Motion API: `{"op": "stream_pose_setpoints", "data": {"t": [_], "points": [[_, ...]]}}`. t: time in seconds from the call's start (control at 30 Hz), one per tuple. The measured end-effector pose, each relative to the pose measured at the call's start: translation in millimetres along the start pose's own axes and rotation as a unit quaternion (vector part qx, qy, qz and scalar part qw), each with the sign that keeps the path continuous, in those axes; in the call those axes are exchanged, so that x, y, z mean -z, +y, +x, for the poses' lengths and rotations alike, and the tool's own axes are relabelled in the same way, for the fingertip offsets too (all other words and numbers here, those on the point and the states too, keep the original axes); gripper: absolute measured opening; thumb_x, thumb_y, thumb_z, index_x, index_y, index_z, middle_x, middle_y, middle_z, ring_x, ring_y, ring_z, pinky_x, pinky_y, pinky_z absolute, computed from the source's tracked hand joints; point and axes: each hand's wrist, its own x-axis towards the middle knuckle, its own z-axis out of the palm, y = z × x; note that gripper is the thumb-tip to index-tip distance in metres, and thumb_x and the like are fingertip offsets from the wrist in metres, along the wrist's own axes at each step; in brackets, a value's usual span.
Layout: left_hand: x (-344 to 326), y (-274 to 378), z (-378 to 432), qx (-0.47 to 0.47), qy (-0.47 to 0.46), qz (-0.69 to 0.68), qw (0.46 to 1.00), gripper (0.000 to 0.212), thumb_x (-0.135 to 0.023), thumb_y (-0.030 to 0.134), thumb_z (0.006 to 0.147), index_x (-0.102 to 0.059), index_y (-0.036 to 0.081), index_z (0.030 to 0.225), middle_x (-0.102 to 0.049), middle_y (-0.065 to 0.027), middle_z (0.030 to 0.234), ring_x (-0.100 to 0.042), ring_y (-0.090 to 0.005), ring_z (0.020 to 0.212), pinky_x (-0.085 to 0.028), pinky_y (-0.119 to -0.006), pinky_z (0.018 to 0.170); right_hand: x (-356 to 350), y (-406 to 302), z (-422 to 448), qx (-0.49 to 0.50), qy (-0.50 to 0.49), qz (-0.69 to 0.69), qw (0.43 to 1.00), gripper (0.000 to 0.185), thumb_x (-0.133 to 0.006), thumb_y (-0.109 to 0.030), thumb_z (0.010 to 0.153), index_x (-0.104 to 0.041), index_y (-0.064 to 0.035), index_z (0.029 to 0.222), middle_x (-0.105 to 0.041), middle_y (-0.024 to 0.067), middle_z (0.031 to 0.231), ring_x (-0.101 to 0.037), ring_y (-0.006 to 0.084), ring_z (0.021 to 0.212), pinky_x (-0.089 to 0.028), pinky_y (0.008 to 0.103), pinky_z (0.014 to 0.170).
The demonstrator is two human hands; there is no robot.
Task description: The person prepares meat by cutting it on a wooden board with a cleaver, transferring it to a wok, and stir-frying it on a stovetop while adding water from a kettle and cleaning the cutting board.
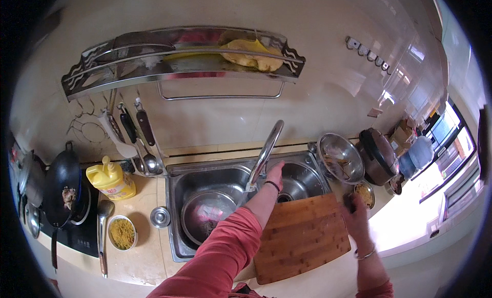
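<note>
My left hand (275,174) reaches over the double sink, beside the base of the curved chrome faucet (266,152). Whether it touches a lever is hidden. The faucet's spout points at the left basin, where a steel bowl (192,213) holds something pink and white, partly covered by my sleeve. A wooden cutting board (303,236) lies across the front of the right basin (303,179). My right hand (356,215), blurred, hovers by the board's right edge. Something dark is at its fingers, too smeared to identify. Just beyond it sits a small bowl of yellow crumbly food (364,194).
A steel strainer bowl (341,157) and a dark lidded cooker (378,155) stand right of the sink. To the left are a yellow oil jug (111,180), a white bowl (123,232), a long-handled ladle (103,229) and a wok (61,182). A metal rack (184,73) hangs above.
</note>
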Motion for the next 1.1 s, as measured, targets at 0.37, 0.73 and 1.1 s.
{"op": "stream_pose_setpoints", "data": {"t": [0.37, 0.73, 1.1], "points": [[132.8, -92.3, -171.9, -0.281, -0.166, 0.598, 0.732, 0.034, -0.06, 0.034, 0.086, -0.06, 0.01, 0.109, -0.067, -0.0118, 0.095, -0.065, -0.0277, 0.089, -0.051, -0.035, 0.078, 50.1, -212.5, 254.4, 0.462, 0.213, -0.283, 0.813, 0.029, -0.056, -0.029, 0.088, -0.058, -0.0094, 0.11, -0.062, 0.0138, 0.098, -0.059, 0.0332, 0.089, -0.045, 0.0432, 0.077], [291.7, -103.9, -304.9, -0.249, 0.069, 0.554, 0.791, 0.03, -0.061, 0.031, 0.085, -0.061, 0.008, 0.104, -0.067, -0.0117, 0.09, -0.065, -0.0266, 0.081, -0.052, -0.035, 0.073, -12.7, -348.0, 335.3, 0.527, 0.02, -0.294, 0.797, 0.033, -0.057, -0.031, 0.087, -0.059, -0.0092, 0.111, -0.062, 0.0129, 0.109, -0.055, 0.0323, 0.106, -0.042, 0.0446, 0.089], [290.0, -125.6, -323.5, -0.201, 0.1, 0.554, 0.802, 0.034, -0.056, 0.031, 0.086, -0.058, 0.007, 0.111, -0.064, -0.0185, 0.095, -0.062, -0.0347, 0.088, -0.05, -0.041, 0.076, -112.6, -354.6, 388.1, 0.516, 0.0, -0.374, 0.771, 0.032, -0.057, -0.007, 0.081, -0.059, -0.0082, 0.113, -0.057, 0.0141, 0.109, -0.051, 0.0309, 0.107, -0.037, 0.0376, 0.095]]}}
